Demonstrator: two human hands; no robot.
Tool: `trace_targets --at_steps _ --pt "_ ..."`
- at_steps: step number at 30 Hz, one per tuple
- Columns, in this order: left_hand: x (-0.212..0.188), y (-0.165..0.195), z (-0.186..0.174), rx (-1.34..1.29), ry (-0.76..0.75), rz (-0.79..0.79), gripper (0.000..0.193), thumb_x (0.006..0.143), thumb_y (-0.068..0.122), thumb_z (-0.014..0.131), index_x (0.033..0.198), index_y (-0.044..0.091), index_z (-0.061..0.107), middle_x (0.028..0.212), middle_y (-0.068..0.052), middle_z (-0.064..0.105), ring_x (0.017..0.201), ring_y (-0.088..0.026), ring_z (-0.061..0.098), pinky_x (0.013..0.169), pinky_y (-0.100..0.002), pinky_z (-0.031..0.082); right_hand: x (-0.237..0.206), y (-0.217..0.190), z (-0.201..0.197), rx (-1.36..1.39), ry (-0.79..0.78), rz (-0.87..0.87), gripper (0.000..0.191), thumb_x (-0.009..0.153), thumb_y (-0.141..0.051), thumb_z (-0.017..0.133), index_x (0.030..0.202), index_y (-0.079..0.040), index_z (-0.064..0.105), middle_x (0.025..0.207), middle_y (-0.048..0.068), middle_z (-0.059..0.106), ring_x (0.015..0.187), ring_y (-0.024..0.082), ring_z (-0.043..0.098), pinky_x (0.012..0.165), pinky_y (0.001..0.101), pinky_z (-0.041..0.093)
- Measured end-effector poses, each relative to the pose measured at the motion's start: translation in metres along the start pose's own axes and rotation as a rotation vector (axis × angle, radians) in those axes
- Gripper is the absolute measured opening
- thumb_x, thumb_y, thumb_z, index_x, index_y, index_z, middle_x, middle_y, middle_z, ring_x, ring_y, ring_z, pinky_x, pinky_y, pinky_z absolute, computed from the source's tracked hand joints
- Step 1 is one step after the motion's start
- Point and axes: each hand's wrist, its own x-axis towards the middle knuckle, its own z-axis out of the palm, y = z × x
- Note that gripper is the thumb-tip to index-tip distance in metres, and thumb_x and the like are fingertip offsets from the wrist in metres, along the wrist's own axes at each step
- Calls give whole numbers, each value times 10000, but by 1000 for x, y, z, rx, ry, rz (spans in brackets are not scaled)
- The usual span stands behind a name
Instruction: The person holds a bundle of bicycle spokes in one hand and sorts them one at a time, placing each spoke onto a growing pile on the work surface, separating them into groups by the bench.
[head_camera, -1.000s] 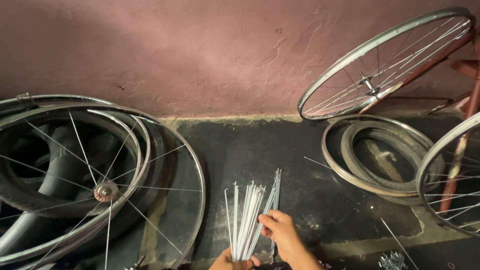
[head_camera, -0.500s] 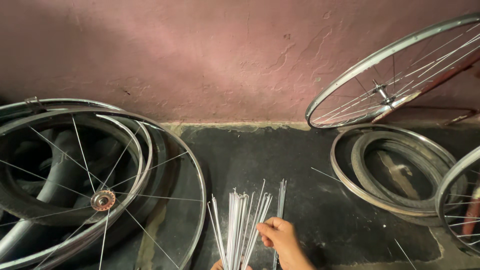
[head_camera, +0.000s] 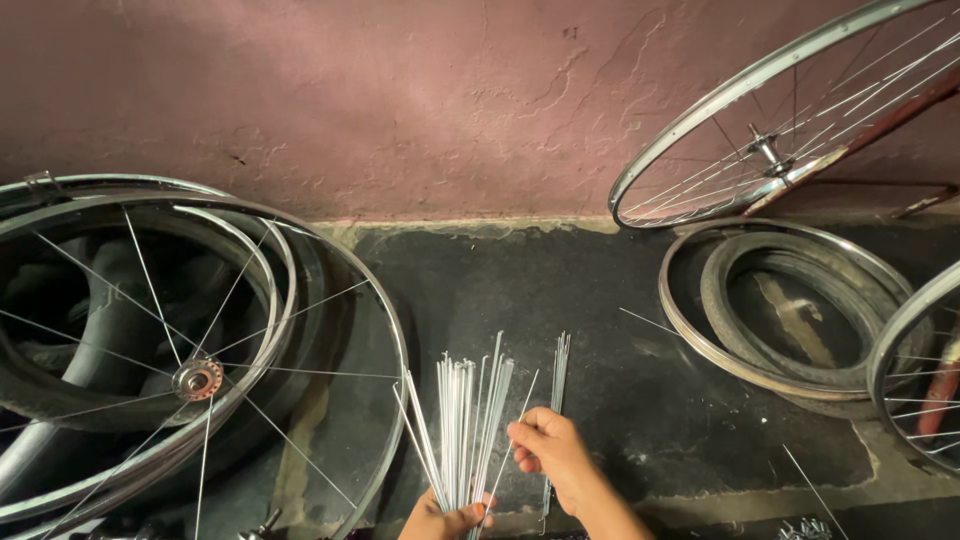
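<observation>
A bundle of thin silver wheel spokes (head_camera: 468, 420) stands fanned upward at the bottom centre. My left hand (head_camera: 442, 520) grips the bundle at its lower end, mostly cut off by the frame edge. My right hand (head_camera: 550, 455) is just right of it, fingers pinched on a single spoke (head_camera: 517, 415) that leans out of the bundle. A smaller bunch of spokes (head_camera: 557, 385) lies on the dark floor behind my right hand.
A spoked wheel with hub (head_camera: 197, 379) lies over tyres and rims at left. Against the pink wall leans another spoked wheel (head_camera: 770, 150). A bare rim with a tyre inside (head_camera: 790, 310) lies at right. A loose spoke (head_camera: 815, 490) rests on the floor.
The view has tilted down and shifted, so the hands and spokes sit lower in frame. My right hand has pulled one spoke away from the bundle toward the right.
</observation>
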Motion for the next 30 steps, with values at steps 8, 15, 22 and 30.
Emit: trace_targets --at_steps 8,15,22,30 --pt "5 -7 -13 90 108 58 425 829 -96 737 1241 -31 656 1009 -176 806 869 -240 769 813 -352 630 -9 -10 12 -45 5 22 123 944 -143 621 980 -26 605 818 119 730 638 162 672 572 287 563" --pt "6 -5 -17 36 173 53 422 826 -88 719 1229 -21 611 979 -169 798 831 -241 759 739 -360 602 24 -9 -34 -289 356 -30 126 932 -96 631 1022 -16 667 780 134 731 612 193 695 541 311 586" --pt "-1 -7 -23 133 31 10 242 845 -25 745 1086 -49 731 918 -138 776 815 -188 743 721 -329 584 41 -11 -38 -869 646 -361 391 891 -138 692 1264 -35 636 889 111 755 831 258 709 736 370 552" --pt "4 -11 -19 -158 -47 -96 537 757 -159 561 1244 31 681 920 -180 780 748 -226 733 691 -353 623 19 -13 5 196 25 -42 246 950 -221 651 1078 -25 727 944 42 754 867 143 690 750 298 572"
